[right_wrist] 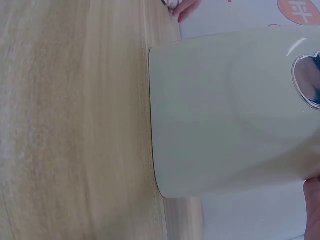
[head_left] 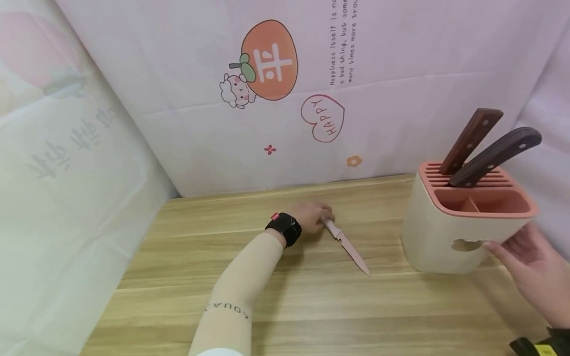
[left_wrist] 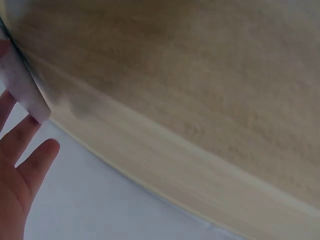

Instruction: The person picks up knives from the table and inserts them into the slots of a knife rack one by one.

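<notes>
A pink paring knife (head_left: 354, 253) lies on the wooden table, its blade angled toward the lower right. My left hand (head_left: 311, 216) is at its handle (head_left: 330, 227), and in the left wrist view the thumb and fingers (left_wrist: 20, 137) pinch that handle (left_wrist: 25, 90) close over the tabletop. To the right stands a cream knife block (head_left: 438, 237) with a salmon slotted top. My right hand (head_left: 534, 267) holds its right side, thumb on the front face next to a shiny oval (head_left: 466, 245), the other fingers partly hidden behind. In the right wrist view, the block (right_wrist: 225, 115) stands on the tabletop.
A brown-handled knife (head_left: 473, 141) and a dark-handled knife (head_left: 496, 155) stick up out of the block's slots. In front of them are two open compartments (head_left: 503, 200). A printed white cloth (head_left: 187, 143) hangs behind the wooden table (head_left: 187, 257) and along its sides.
</notes>
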Motion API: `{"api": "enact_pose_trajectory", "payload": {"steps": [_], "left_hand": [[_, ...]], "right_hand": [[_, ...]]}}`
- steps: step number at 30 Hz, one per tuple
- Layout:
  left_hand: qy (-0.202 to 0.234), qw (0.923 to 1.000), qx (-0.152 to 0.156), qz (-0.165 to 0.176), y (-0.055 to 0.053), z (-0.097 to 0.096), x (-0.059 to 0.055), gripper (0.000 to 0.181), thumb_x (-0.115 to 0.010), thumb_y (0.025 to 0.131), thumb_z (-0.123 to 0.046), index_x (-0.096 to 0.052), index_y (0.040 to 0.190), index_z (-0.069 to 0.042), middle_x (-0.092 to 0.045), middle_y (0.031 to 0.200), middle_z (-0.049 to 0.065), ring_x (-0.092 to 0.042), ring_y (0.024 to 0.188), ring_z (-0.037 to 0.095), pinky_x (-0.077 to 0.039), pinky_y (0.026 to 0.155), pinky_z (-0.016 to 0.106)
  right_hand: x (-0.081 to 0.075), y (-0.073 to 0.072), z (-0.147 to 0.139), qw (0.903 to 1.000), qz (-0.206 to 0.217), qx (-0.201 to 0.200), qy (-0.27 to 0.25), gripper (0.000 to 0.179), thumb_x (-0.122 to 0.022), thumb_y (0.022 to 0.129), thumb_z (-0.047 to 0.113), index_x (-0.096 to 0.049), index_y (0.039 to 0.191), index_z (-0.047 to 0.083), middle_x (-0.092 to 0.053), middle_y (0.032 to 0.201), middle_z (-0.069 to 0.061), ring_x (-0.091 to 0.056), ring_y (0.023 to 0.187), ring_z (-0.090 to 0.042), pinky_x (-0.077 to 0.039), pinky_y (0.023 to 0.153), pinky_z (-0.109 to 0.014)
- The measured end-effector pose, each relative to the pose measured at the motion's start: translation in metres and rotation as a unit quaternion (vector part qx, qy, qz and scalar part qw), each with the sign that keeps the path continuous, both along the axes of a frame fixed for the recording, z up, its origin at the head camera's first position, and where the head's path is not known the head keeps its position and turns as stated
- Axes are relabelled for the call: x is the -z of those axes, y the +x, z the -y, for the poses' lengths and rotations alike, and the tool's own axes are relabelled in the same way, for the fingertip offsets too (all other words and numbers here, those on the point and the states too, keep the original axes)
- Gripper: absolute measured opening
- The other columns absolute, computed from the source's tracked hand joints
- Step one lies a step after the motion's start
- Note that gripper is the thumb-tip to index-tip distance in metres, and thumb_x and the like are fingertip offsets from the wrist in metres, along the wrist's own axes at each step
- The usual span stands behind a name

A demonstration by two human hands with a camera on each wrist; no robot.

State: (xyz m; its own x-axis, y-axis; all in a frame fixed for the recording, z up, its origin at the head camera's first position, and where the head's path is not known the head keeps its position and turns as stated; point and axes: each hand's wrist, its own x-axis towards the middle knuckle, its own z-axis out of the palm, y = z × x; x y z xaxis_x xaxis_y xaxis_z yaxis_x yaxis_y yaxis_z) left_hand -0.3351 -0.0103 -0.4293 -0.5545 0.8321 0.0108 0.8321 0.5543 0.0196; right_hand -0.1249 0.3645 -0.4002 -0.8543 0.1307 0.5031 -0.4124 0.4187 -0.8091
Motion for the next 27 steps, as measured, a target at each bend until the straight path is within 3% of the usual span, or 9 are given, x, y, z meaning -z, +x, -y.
{"api": "enact_pose_trajectory", "payload": {"steps": [5,12,17,20,24,27], "left_hand": [[0.009,0.9999,0.000,0.006,0.004,0.000,0.000,0.030,-0.062,0.089,-0.014,-0.065,0.117,-0.019,-0.057,0.123,0.002,-0.051,0.115,0.015,-0.038,0.097,0.022],[0.017,0.9994,-0.022,-0.020,0.010,0.005,0.010,0.030,-0.064,0.089,-0.022,-0.064,0.119,-0.021,-0.057,0.122,0.000,-0.050,0.113,0.014,-0.040,0.095,0.023],[0.041,0.9991,-0.011,-0.002,0.010,0.009,0.017,0.025,-0.068,0.086,-0.024,-0.067,0.111,-0.020,-0.060,0.112,-0.002,-0.054,0.105,0.012,-0.042,0.090,0.021],[0.054,0.9985,-0.006,0.011,0.008,0.010,0.018,0.026,-0.070,0.085,-0.024,-0.068,0.110,-0.019,-0.061,0.109,-0.001,-0.055,0.102,0.012,-0.043,0.088,0.020],[0.065,0.9974,0.000,0.032,0.002,0.012,0.018,0.028,-0.070,0.084,-0.023,-0.068,0.112,-0.019,-0.059,0.110,0.000,-0.055,0.101,0.012,-0.043,0.087,0.019],[0.078,0.9957,0.012,0.049,-0.003,0.013,0.017,0.029,-0.070,0.084,-0.022,-0.068,0.112,-0.019,-0.058,0.110,0.001,-0.055,0.099,0.012,-0.043,0.085,0.018]], "right_hand": [[0.000,0.001,-0.001,0.9994,-0.004,-0.022,-0.025,0.083,-0.052,0.081,-0.025,-0.022,0.148,0.013,-0.036,0.144,-0.008,-0.045,0.119,-0.005,-0.043,0.083,-0.009],[0.005,0.005,-0.001,0.9962,-0.005,-0.047,-0.073,0.078,-0.052,0.081,-0.024,-0.025,0.147,0.008,-0.041,0.141,-0.006,-0.048,0.117,-0.003,-0.042,0.084,-0.009],[0.011,0.010,-0.002,0.9954,-0.010,-0.050,-0.081,0.077,-0.052,0.080,-0.025,-0.025,0.146,0.005,-0.042,0.140,-0.004,-0.048,0.117,-0.003,-0.041,0.086,-0.010],[0.011,0.009,-0.003,0.9979,-0.008,-0.031,-0.056,0.079,-0.053,0.080,-0.024,-0.025,0.147,0.008,-0.040,0.143,-0.005,-0.046,0.119,-0.002,-0.040,0.086,-0.009],[0.008,0.005,-0.005,0.9998,0.003,0.008,0.017,0.083,-0.056,0.081,-0.021,-0.022,0.148,0.014,-0.035,0.146,-0.006,-0.042,0.123,-0.003,-0.039,0.085,-0.007],[0.004,0.001,-0.007,0.9994,0.002,0.012,0.034,0.084,-0.056,0.081,-0.021,-0.021,0.149,0.017,-0.033,0.146,-0.007,-0.041,0.124,-0.005,-0.040,0.085,-0.007]]}}
